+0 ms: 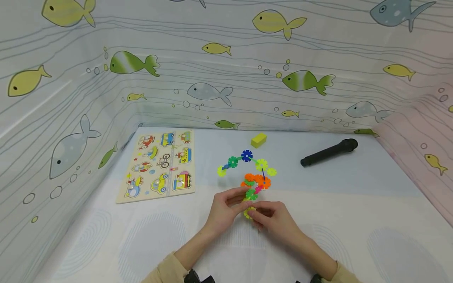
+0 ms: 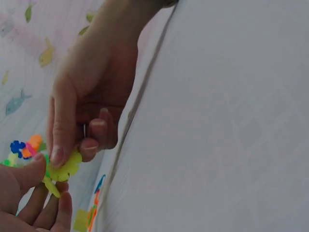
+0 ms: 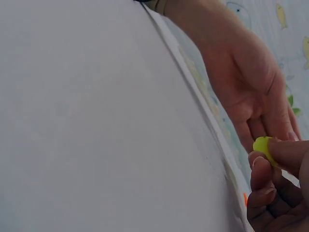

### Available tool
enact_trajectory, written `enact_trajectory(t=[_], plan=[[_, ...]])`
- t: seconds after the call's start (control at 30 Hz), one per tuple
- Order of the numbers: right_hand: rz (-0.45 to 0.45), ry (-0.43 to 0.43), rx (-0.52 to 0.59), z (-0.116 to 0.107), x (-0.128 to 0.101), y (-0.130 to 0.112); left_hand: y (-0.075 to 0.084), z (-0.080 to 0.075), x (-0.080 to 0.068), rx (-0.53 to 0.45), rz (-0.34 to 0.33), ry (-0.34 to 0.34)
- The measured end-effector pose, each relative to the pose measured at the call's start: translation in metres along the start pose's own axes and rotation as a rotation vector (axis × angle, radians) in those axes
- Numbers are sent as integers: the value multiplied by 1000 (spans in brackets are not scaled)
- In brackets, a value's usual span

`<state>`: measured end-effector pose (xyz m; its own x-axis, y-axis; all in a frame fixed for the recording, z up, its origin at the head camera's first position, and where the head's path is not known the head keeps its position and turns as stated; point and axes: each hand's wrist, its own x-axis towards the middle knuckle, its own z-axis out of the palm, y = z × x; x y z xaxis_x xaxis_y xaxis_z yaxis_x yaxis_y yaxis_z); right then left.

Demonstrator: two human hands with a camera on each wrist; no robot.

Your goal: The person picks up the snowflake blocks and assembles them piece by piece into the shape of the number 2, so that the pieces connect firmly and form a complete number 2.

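Note:
A winding chain of notched plastic snowflake discs (image 1: 251, 194) in green, blue, orange, pink and yellow stretches away from both hands in the head view. My left hand (image 1: 224, 210) pinches a yellow disc at the chain's near end, beside a green one. Close against it, my right hand (image 1: 279, 222) holds another yellow disc (image 2: 68, 169) between thumb and fingers. In the left wrist view the two yellow discs meet at an angle between the fingertips. From the right wrist, only the rim of a yellow disc (image 3: 262, 144) shows past the thumb; fingers hide the rest.
A wooden picture puzzle board (image 1: 157, 167) with vehicle pieces lies at the left. Beyond the chain sits a yellow block (image 1: 258, 140). At the right lies a black microphone (image 1: 329, 152). A fish-patterned curtain (image 1: 247, 110) encloses the table's back and sides.

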<state>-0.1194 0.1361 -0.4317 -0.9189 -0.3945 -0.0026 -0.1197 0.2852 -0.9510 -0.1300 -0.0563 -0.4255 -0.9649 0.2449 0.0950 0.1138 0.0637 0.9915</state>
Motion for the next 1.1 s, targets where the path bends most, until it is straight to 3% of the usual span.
enact_trajectory(t=[0.33, 0.57, 0.9, 1.1], plan=[[-75, -26, -18, 1, 0, 4, 0, 2, -1, -61, 5, -25], [-99, 21, -84, 3, -1, 5, 1, 3, -1, -102, -4, -42], [-52, -15, -32, 8, -1, 3, 3, 5, -2, -158, -32, -64], [-80, -23, -9, 9, -2, 3, 4, 5, -2, -180, -41, -54]])
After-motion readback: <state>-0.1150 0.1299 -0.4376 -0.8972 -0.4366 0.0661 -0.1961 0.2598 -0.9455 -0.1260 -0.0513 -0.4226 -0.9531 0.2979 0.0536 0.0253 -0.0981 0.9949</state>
